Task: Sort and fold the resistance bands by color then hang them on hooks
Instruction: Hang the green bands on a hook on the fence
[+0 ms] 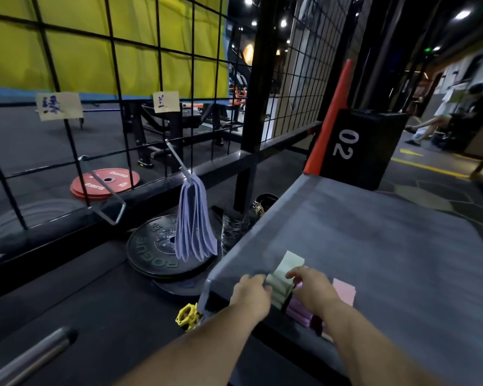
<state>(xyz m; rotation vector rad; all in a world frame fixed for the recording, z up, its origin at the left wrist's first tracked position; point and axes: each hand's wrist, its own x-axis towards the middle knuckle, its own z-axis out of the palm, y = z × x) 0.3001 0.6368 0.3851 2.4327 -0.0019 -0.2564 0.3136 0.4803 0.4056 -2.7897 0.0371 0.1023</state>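
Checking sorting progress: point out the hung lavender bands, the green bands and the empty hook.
lavender bands (195, 218): head view, middle of bundle.
green bands (289, 263): head view, far folded end.
empty hook (120, 213): head view, bent outer end.

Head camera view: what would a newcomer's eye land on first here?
First, the bunch of lavender bands dangling from a hook mid-frame, with the bright yellow wall glowing behind at upper left. Next, low in the frame, the left hand and right hand are on a stack of green bands at the near corner of the grey platform, with pink bands just to their right.
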